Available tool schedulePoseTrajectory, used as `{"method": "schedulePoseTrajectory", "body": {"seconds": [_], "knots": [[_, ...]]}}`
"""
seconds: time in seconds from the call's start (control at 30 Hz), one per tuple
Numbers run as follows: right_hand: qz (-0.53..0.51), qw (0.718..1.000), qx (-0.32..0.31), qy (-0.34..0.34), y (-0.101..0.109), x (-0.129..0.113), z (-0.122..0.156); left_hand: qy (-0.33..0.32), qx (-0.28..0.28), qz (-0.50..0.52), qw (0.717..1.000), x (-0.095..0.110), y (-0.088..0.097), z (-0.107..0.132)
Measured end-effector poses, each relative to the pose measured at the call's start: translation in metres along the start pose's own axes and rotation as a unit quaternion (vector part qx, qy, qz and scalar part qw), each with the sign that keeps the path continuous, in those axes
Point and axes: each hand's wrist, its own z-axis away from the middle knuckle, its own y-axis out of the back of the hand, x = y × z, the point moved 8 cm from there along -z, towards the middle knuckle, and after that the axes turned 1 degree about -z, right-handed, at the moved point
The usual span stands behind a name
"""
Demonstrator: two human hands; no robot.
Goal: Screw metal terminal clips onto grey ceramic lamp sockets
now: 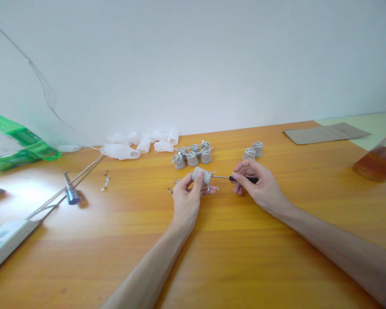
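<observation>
My left hand [188,199] is closed around a grey cylindrical lamp holder [199,175], tilted on its side with its slotted end to the right. Small metal strips stick out of that end. A screwdriver with a thin shaft and a black handle [252,179] is pinched in my right hand [255,182]. Its tip meets the end of the lamp holder; whether it sits in a screw is too small to tell. Just beyond my hands, several similar grey lamp holders [192,159] stand in a cluster. Two more lamp holders [257,148] stand behind my right hand.
Small metal pieces [170,190] lie beside my left hand, others [106,183] farther left. White foam netting [120,151] rests by the wall. At left are a blue-ended tool [72,195], a power strip [9,240] and green plastic [25,139]. Cardboard [328,133] and an amber-liquid container [376,163] are at right.
</observation>
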Motion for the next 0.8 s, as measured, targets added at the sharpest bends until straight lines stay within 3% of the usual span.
{"method": "schedulePoseTrajectory", "body": {"seconds": [0.13, 0.27, 0.4, 0.5, 0.63, 0.8], "knots": [[-0.005, 0.999, -0.033, -0.025, -0.005, 0.003, 0.002, 0.000, -0.002, 0.003, 1.000, -0.001, -0.001, 0.000], [0.086, 0.994, -0.044, 0.058, -0.007, -0.010, 0.003, -0.012, 0.020, 0.021, 1.000, 0.002, 0.001, -0.001], [0.134, 0.984, -0.009, 0.114, -0.003, -0.019, 0.005, -0.008, 0.028, 0.021, 0.999, 0.002, 0.003, 0.000], [0.101, 0.993, 0.004, 0.064, -0.001, -0.012, 0.006, 0.000, 0.017, 0.010, 1.000, 0.001, 0.002, 0.000], [0.004, 0.999, -0.026, -0.032, -0.004, 0.003, 0.007, 0.002, -0.001, 0.003, 1.000, 0.001, 0.000, 0.001], [-0.112, 0.979, -0.062, -0.158, -0.010, 0.019, 0.005, -0.001, -0.013, -0.005, 1.000, 0.002, -0.002, 0.001]]}}
